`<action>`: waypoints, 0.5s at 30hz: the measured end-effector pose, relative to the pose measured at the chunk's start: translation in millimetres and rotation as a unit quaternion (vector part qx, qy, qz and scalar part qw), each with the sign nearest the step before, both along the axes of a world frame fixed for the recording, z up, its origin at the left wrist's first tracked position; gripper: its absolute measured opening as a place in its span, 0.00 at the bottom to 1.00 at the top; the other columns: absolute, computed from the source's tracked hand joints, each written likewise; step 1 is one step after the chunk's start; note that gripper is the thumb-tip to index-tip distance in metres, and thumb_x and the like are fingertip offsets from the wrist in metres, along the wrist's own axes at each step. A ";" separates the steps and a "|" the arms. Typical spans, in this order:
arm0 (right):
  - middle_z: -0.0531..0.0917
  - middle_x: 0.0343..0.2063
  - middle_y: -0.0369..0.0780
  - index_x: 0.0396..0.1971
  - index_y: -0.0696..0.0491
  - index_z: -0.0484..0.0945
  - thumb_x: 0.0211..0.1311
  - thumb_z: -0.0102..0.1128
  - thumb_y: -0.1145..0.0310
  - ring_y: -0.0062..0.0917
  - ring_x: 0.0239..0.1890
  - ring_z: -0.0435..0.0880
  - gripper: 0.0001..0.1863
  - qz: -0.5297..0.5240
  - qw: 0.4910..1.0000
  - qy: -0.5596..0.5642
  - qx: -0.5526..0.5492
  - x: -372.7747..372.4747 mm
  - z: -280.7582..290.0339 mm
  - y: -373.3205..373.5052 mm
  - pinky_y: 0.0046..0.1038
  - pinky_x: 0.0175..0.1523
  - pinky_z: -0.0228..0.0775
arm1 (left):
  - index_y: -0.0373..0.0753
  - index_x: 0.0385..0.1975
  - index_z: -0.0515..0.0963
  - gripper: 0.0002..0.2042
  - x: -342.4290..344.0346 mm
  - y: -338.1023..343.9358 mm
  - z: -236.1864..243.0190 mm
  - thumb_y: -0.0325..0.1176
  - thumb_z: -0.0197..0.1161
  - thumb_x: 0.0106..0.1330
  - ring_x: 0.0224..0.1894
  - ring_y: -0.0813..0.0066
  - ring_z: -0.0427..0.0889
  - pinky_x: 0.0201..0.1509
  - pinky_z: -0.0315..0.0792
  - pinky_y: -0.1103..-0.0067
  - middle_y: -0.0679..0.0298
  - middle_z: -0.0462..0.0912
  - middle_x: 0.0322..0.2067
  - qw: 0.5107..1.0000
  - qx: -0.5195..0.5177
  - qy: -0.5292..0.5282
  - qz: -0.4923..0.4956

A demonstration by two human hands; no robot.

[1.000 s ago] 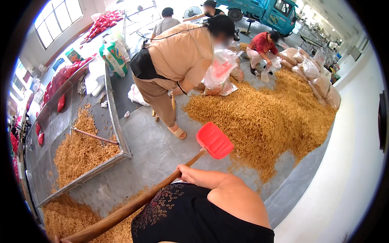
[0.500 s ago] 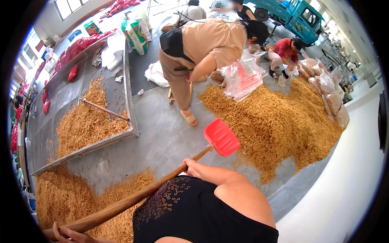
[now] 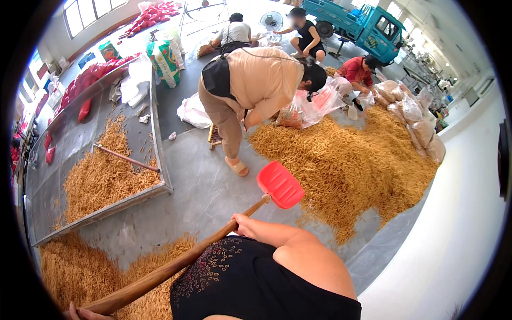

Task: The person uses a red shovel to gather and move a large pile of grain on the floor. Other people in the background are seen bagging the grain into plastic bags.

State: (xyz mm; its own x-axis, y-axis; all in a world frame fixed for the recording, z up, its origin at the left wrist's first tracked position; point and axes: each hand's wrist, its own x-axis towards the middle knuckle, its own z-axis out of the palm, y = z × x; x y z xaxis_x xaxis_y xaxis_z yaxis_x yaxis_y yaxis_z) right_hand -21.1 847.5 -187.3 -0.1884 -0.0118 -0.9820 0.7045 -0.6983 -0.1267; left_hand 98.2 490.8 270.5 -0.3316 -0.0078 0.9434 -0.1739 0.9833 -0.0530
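Note:
A shovel with a red plastic scoop (image 3: 280, 184) and a long wooden handle (image 3: 184, 261) slants across my front. My right hand (image 3: 244, 226) is wrapped round the handle a short way below the scoop. At the lower left, my left hand (image 3: 88, 313) grips the thick rear part of the handle, partly cut off by the picture's edge. The scoop looks empty and is held above the grey floor. To its right spreads a large heap of thin golden-brown sticks (image 3: 341, 165). Another pile of such sticks (image 3: 80, 264) lies beneath the handle at the lower left.
A co-worker in a tan shirt (image 3: 261, 80) bends over just ahead. A low-walled metal tray (image 3: 162, 133) with sticks and a rake-like tool (image 3: 128, 157) stands left. Filled bags (image 3: 424, 133), a seated person in red (image 3: 356, 70) and a blue truck (image 3: 368, 26) are farther back.
The scene has shifted slightly left and down in view. The tan-shirted co-worker has moved a little, uncovering two people and a fan behind. Both my hands keep hold of the shovel.

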 end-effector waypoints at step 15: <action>0.75 0.22 0.40 0.29 0.54 0.67 0.51 0.50 0.71 0.31 0.25 0.79 0.06 -0.023 0.999 0.001 -0.030 9.7 32.5 17.1 0.34 0.33 0.76 | 0.36 0.32 0.76 0.12 -14.8 -4.3 -1.0 0.37 0.49 0.65 0.61 0.52 0.59 0.64 0.51 0.58 0.46 0.65 0.55 0.998 -0.048 0.024 0.018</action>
State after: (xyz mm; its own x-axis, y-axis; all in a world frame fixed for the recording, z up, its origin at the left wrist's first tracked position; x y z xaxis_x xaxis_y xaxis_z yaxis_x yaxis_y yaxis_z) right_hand -11.4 864.7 -154.8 -0.1926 -0.0609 -0.9794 0.6704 -0.7370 -0.0861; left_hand 83.4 486.5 269.5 -0.2877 0.0719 0.9550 -0.2131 0.9674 -0.1370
